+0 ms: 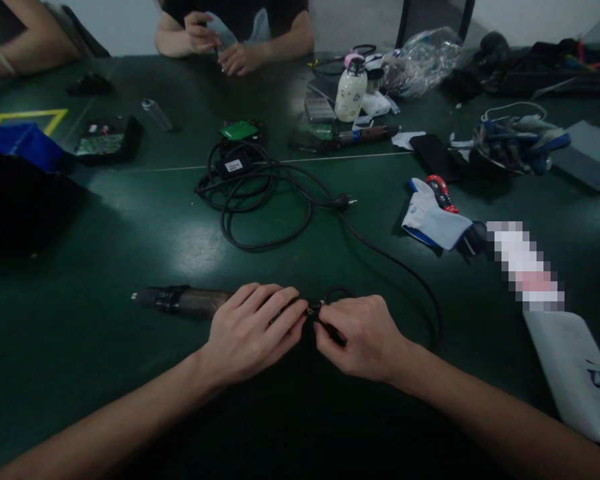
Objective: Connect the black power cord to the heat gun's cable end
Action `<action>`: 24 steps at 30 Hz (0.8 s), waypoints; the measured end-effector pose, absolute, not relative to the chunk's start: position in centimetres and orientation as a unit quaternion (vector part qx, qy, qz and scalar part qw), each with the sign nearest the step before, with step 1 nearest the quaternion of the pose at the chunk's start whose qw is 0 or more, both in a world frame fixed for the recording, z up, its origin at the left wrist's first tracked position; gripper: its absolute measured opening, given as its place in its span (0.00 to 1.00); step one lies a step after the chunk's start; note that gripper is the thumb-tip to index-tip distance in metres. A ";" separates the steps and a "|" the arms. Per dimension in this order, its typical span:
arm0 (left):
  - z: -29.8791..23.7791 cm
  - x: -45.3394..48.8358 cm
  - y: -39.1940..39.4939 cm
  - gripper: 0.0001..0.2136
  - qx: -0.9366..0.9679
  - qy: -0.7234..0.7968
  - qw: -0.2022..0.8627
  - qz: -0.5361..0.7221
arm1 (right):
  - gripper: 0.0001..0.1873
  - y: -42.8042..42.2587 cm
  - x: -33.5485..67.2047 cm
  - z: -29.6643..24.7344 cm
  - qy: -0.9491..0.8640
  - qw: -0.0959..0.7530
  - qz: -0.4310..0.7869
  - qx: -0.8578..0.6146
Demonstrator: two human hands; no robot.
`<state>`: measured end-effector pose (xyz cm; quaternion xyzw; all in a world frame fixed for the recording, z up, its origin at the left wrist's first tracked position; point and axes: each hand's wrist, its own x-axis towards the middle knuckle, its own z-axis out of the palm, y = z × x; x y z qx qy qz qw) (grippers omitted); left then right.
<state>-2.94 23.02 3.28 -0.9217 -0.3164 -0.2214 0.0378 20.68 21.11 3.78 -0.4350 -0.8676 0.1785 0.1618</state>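
An electric screwdriver (195, 301) with a dark body lies across the table, its tip pointing left. My left hand (257, 327) is wrapped over the body's rear half, which the fingers partly cover. At the tool's tail end, my right hand (363, 333) pinches a black cable connector (337, 337), mostly hidden by the fingers. A small brass-coloured detail shows between the two hands, too small to make out. From behind my right hand, a black cable (420, 277) curves right and back to a loose coil with a dark adapter (233, 165).
Beyond the coil, a power plug (344, 201) lies near a second electric screwdriver (363, 135). Gloves (435, 217), a phone (434, 157) and a white device (573, 367) are on the right. Circuit boards (103, 143) sit at left. Another person's hands (237, 57) are across the table.
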 end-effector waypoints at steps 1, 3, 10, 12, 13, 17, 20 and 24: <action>3.2 -2.9 23.1 0.13 -0.920 -0.319 0.034 -0.224 | 0.14 21.1 20.7 3.7 -0.868 0.160 0.179 -0.435; 3.1 -3.0 23.2 0.12 -0.919 -0.322 0.027 -0.228 | 0.14 21.1 20.7 3.7 -0.870 0.159 0.176 -0.432; 2.9 -3.0 24.5 0.12 -0.924 -0.314 0.017 -0.219 | 0.16 21.4 20.7 3.6 -0.867 0.157 0.192 -0.432; 2.9 -2.9 24.9 0.11 -0.922 -0.318 0.008 -0.219 | 0.16 21.7 20.6 3.7 -0.864 0.157 0.193 -0.438; 2.8 -2.9 25.0 0.11 -0.922 -0.318 0.004 -0.219 | 0.16 21.8 20.6 3.7 -0.863 0.158 0.194 -0.440; 2.6 -3.1 24.9 0.13 -0.924 -0.307 0.004 -0.229 | 0.15 22.0 20.4 3.8 -0.857 0.174 0.193 -0.445; 2.4 -3.3 24.8 0.13 -0.924 -0.301 0.004 -0.236 | 0.16 21.9 20.3 3.7 -0.850 0.194 0.200 -0.446; 2.4 -3.4 24.8 0.13 -0.924 -0.299 0.012 -0.239 | 0.14 21.6 20.5 3.3 -0.850 0.207 0.197 -0.443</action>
